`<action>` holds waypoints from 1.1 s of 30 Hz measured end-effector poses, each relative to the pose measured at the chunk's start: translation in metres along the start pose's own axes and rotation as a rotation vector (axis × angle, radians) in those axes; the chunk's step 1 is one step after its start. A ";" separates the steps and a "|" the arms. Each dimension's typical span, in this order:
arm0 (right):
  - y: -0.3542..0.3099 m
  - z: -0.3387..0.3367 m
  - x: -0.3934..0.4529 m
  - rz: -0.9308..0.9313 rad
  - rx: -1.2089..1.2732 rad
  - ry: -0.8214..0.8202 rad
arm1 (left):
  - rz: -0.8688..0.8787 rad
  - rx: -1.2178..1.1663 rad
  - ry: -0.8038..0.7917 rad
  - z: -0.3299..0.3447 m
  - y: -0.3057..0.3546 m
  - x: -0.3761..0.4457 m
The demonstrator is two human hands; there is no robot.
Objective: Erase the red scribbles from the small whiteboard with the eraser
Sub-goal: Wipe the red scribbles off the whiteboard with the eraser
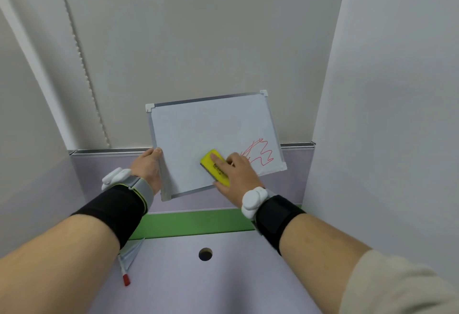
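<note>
One patch of red scribbles (pixel 259 152) is remaining, lying at three o'clock from the yellow eraser (pixel 215 164) the right hand (pixel 236 172) is pressing flat, fingers gripping it; the left hand (pixel 148 168) is clasping the whiteboard (pixel 198 127) at its nine o'clock edge.

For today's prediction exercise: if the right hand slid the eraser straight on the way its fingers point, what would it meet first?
Probably bare whiteboard: the right hand points up-left, while the red scribbles lie to its right.

left hand (pixel 148 167): grip closed, raised | right hand (pixel 236 173): fingers curled, pressing
</note>
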State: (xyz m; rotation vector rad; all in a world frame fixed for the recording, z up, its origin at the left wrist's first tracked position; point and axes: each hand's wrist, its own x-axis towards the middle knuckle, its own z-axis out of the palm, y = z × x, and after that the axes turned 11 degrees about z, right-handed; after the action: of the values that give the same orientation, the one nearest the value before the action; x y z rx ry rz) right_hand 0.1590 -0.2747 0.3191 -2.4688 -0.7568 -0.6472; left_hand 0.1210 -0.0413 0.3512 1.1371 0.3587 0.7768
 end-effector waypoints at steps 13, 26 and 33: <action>0.029 -0.018 0.001 0.138 -0.048 -0.003 | 0.004 0.016 0.003 -0.007 0.003 0.001; 0.067 -0.049 0.008 0.363 -0.091 0.059 | 0.008 0.034 0.000 -0.013 0.008 0.004; 0.062 -0.039 0.007 0.239 -0.062 0.067 | -0.013 0.022 -0.040 -0.008 0.012 0.004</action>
State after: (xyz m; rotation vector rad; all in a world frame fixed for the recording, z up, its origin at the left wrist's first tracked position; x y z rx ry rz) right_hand 0.1900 -0.3390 0.3345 -2.5276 -0.4124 -0.6681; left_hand 0.1145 -0.0311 0.3596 1.1684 0.3423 0.7390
